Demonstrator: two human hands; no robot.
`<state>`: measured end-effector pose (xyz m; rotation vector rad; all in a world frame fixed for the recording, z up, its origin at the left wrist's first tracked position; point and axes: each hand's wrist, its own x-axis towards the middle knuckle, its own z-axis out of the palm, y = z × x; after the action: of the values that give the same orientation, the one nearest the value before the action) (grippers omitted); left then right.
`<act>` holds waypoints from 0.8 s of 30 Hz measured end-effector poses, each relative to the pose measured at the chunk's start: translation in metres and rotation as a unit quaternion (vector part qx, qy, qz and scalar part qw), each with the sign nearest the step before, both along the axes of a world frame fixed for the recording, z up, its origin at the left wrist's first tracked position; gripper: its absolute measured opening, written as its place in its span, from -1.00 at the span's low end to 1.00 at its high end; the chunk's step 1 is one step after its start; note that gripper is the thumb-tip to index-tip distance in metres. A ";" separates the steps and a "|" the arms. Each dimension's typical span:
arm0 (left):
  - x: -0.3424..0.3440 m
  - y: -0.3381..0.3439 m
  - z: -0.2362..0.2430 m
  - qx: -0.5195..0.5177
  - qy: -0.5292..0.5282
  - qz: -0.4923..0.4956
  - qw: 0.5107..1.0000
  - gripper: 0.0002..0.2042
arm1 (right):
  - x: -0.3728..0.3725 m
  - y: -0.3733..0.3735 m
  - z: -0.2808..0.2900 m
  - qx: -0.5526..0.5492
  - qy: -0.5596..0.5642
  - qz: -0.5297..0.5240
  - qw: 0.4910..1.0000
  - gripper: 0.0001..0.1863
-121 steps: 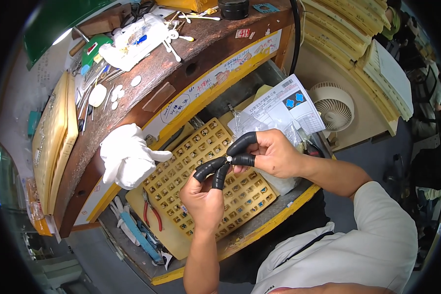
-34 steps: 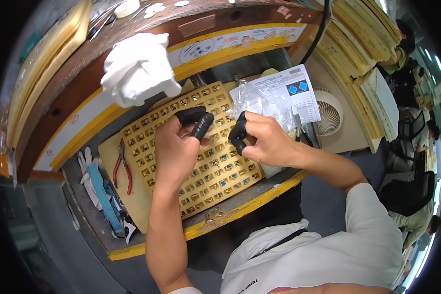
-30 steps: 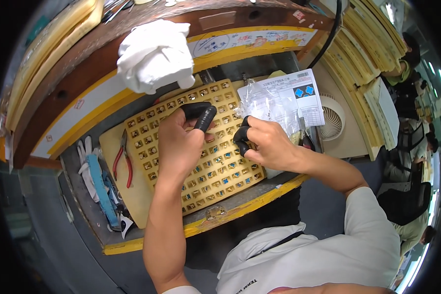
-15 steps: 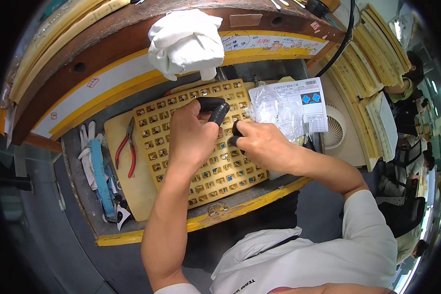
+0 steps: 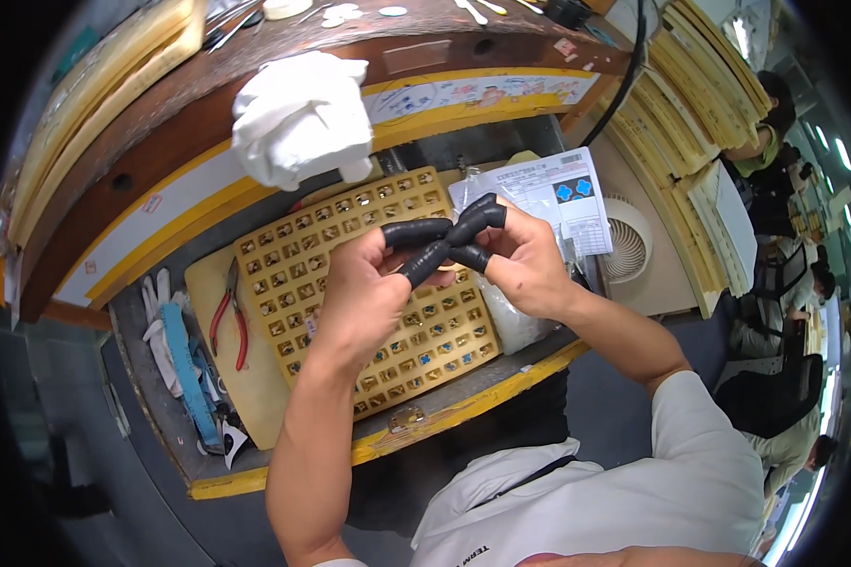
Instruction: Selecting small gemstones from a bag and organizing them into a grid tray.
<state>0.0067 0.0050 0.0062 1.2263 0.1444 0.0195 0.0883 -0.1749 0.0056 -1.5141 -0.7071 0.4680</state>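
Over a yellow tray [image 5: 492, 342] my left hand [image 5: 359, 288] and right hand [image 5: 531, 269] meet at the fingertips. Black finger covers [image 5: 416, 232] sheathe the thumb and index finger of each. Both hands are closed in a pinch; whatever lies between the tips is hidden or too small to name. Rows of square pockets fill the tray, holding small shiny metal pieces, some with blue, cross-shaped faces [image 5: 425, 359]. My hands and wrists hide part of the middle rows.
Red-handled pliers [image 5: 225, 317] lie on a board left of the tray. Further left are white gloves [image 5: 157, 326] and a blue strip [image 5: 190, 373]. A printed sheet [image 5: 584, 222], clear plastic bag [image 5: 520, 317] and round fan [image 5: 624, 241] sit right. White cloth [image 5: 303, 118] hangs beyond.
My right hand has risen from the tray pockets to my left hand, and their fingertips now meet. My left index finger has straightened towards the right. The whole view has shifted slightly.
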 end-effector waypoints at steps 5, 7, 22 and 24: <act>0.004 -0.014 -0.011 -0.068 -0.014 0.029 0.997 -0.80 | 0.004 -0.010 -0.007 0.038 -0.081 -0.051 0.995 -0.87; 0.002 -0.015 -0.007 -0.041 -0.019 0.040 0.998 -0.82 | 0.003 -0.020 0.001 0.022 -0.106 -0.097 0.989 -0.80; 0.017 -0.059 -0.034 0.038 -0.001 0.071 0.997 -0.63 | 0.011 -0.093 -0.021 -0.098 -0.112 -0.232 0.961 -0.80; 0.019 -0.063 -0.035 0.048 0.003 0.060 0.997 -0.62 | 0.013 -0.090 -0.020 -0.084 -0.077 -0.212 0.970 -0.80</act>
<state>0.0254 -0.0582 -0.0287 1.3115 0.2241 0.1295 0.1008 -0.2651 -0.0142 -1.8203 -0.4489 0.0863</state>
